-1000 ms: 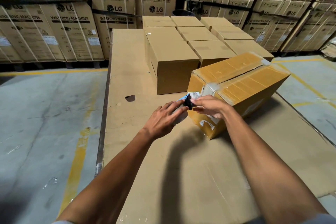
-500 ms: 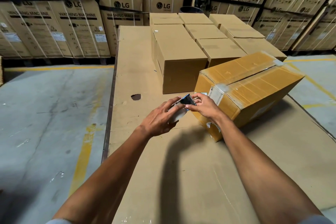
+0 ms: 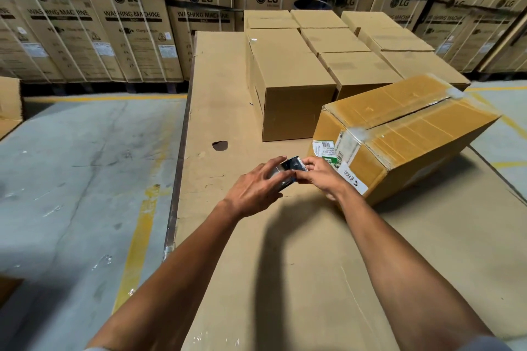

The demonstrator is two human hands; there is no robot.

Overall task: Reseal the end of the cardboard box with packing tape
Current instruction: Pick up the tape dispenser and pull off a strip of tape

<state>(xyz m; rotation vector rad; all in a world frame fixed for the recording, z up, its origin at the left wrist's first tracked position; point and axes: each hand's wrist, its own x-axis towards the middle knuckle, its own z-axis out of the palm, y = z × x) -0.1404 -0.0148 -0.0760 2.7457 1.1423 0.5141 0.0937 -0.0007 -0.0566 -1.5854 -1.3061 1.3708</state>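
Evidently finding the tape's end, the left hand (image 3: 253, 188) grips the tape roll (image 3: 285, 172) while the right hand (image 3: 319, 177) pinches its edge beside the cardboard box (image 3: 405, 137); pulling a strip comes next.

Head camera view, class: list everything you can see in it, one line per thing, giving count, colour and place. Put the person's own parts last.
Taped box: one, brown with clear tape and white labels, right of centre on the cardboard surface, angled.
Plain boxes: about nine, brown, in rows behind the taped box.
Washing machine cartons: many, brown with black print, stacked along the back.
Cardboard surface: one, tan, under the boxes and hands.
Floor: grey concrete with yellow lines, at left.
Tape roll: one, clear with dark core, between the hands.
Left hand: one, gripping the roll.
Right hand: one, fingers pinching at the roll.
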